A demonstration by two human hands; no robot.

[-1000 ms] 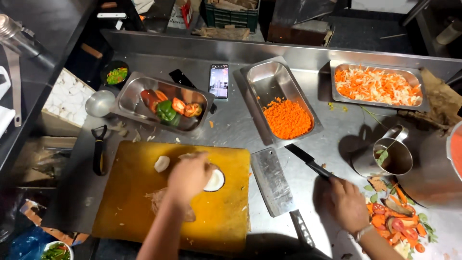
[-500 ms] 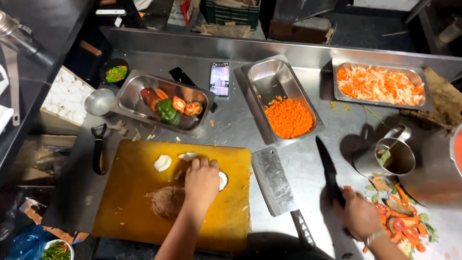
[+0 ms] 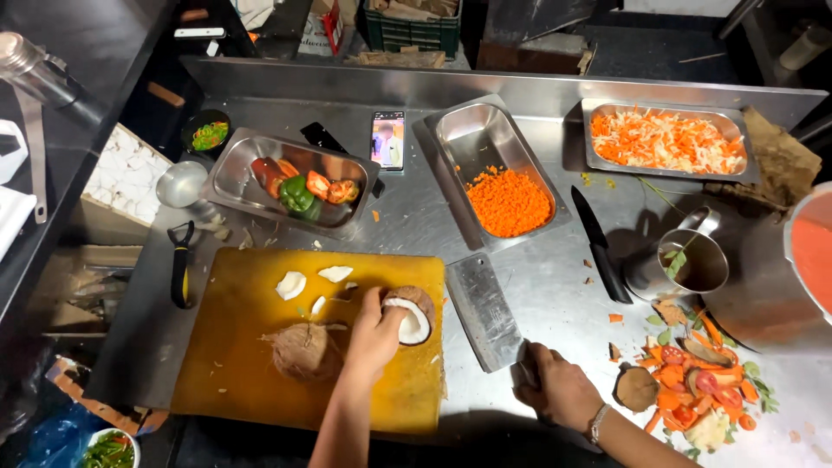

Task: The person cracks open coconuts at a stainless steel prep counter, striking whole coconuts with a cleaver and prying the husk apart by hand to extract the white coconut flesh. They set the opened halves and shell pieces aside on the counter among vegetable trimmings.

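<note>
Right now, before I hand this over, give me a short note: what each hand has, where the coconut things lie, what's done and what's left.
Left hand: grip on the open coconut half on the yellow board, white flesh showing.
Right hand: closed around the handle of the cleaver, which lies flat on the steel table beside the board.
Second coconut half sits shell-up on the board. White pieces lie near the board's top.
Done: coconut is split, some flesh is out.
Left: flesh remains in the held half.
A black knife lies unused.
</note>
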